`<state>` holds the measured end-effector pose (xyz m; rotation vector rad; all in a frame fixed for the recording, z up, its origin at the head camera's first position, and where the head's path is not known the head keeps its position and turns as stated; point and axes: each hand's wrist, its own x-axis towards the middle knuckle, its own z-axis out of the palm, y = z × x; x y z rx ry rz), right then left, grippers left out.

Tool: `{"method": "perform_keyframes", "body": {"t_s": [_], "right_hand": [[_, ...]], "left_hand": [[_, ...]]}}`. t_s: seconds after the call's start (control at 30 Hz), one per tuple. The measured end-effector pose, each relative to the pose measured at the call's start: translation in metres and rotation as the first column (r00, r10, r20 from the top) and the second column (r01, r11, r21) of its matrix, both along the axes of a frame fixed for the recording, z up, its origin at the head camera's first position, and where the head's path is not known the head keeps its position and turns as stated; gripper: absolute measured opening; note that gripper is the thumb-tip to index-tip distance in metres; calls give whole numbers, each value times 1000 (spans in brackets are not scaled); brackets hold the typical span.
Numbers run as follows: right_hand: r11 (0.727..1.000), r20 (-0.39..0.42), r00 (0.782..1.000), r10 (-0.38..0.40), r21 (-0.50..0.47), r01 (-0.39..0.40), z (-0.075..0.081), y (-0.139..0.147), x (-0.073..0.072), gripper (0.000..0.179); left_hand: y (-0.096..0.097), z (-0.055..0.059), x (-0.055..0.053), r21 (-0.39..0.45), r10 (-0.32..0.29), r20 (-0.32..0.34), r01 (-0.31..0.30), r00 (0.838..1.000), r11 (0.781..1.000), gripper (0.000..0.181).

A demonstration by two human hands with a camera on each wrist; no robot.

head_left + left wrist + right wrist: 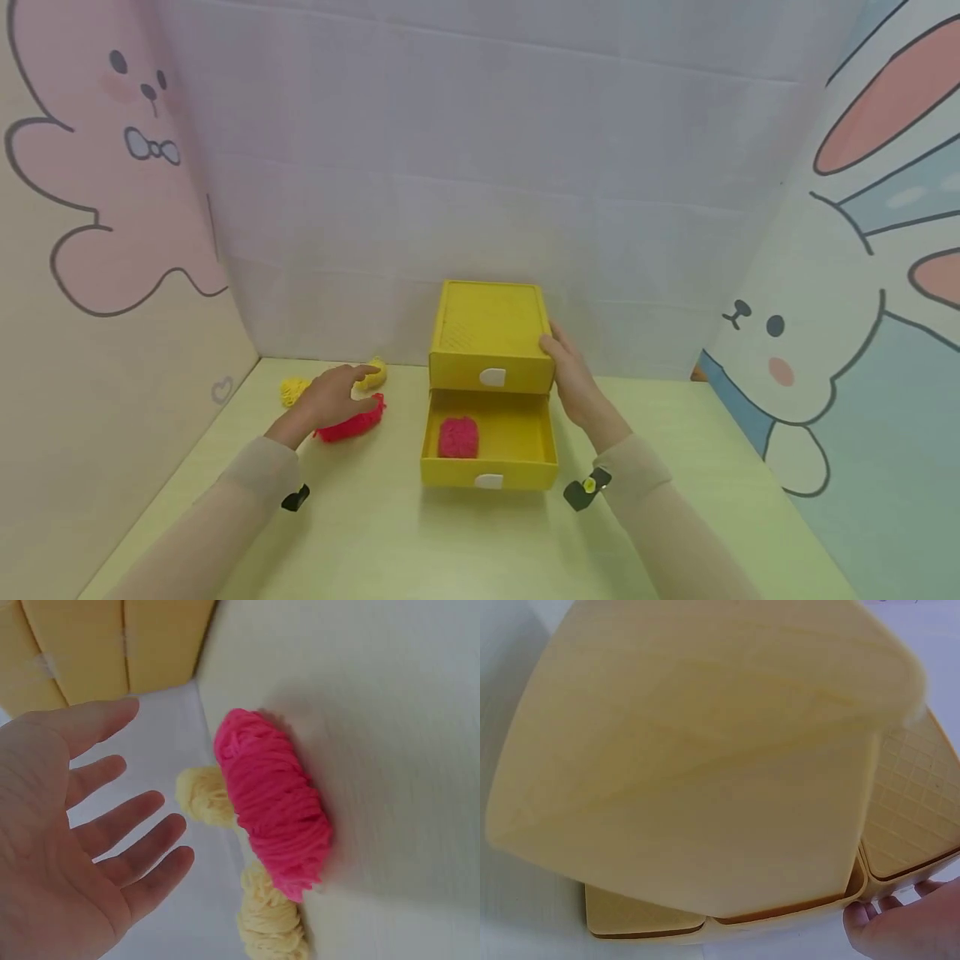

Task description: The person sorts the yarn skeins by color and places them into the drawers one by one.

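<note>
Table [360,533]: pale surface. Drawer unit [491,321] stands approx. ctr. L of unit, w/ gap: red yarn [274,802]. Behind red yarn, twd. rear edge: L yellow yarn [292,392] & R yellow yarn [377,379], set apart.

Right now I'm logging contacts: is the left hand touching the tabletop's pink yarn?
Apart: the left wrist view shows a gap between left hand and pink yarn.

A: Where could a hand pass?
B: Between the red yarn [350,428] and the yellow cabinet [491,321] — there is a gap.
A: And the obstacles?
B: The open drawer [456,477], it juts forward — and the right hand [579,382], beside the cabinet.
</note>
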<state>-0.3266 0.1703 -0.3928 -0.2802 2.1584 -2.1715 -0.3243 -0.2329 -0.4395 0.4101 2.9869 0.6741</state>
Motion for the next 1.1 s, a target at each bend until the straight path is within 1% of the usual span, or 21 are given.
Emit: {"method": "perform_keyframes", "body": {"t_s": [0.1, 0.17, 0.33, 0.47, 0.6, 0.7, 0.73, 0.8, 0.93, 1.0, 1.1], "right_hand": [[1000, -4, 1000, 7, -2, -7, -1, 0, 0, 63], [1000, -9, 1000, 12, -2, -12, -1, 0, -1, 63], [1000, -18, 1000, 19, 4, -19, -2, 1, -1, 63], [1000, -20, 1000, 14, 8, -14, -2, 0, -1, 62], [1000, -28, 999, 16, 13, -16, -1, 0, 0, 62], [1000, -33, 999, 17, 17, -17, -1, -1, -1, 63], [1000, -33, 999, 16, 17, -16, -1, 0, -1, 63], [1000, -32, 999, 18, 16, -17, -1, 0, -1, 63], [1000, -30, 999, 20, 12, -19, 0, 0, 1, 63], [1000, -29, 999, 21, 11, -21, 0, 0, 2, 63], [1000, -29, 999, 20, 15, -20, 0, 0, 2, 63]], "left_hand": [[-7, -8, 1, -82, -12, 14, 13, 1000, 997, 66], [-11, -12, 1, -111, -22, 27, 25, 999, 994, 67], [-19, -23, 4, -125, -49, 58, 56, 997, 991, 65], [-23, -32, 5, -135, -39, 78, 50, 996, 990, 63], [-25, -37, 5, -158, -53, 43, 59, 998, 986, 61], [-24, -39, 5, -175, -84, 13, 85, 996, 981, 57], [-24, -40, 5, -176, -84, 11, 85, 996, 981, 56], [-23, -40, 5, -178, -89, 13, 90, 996, 980, 55], [-22, -37, 6, -161, -97, 21, 99, 995, 982, 52], [-20, -32, 8, -144, -118, 8, 118, 993, 983, 50], [-17, -19, 12, -127, -160, -39, 154, 986, 980, 50]]}}
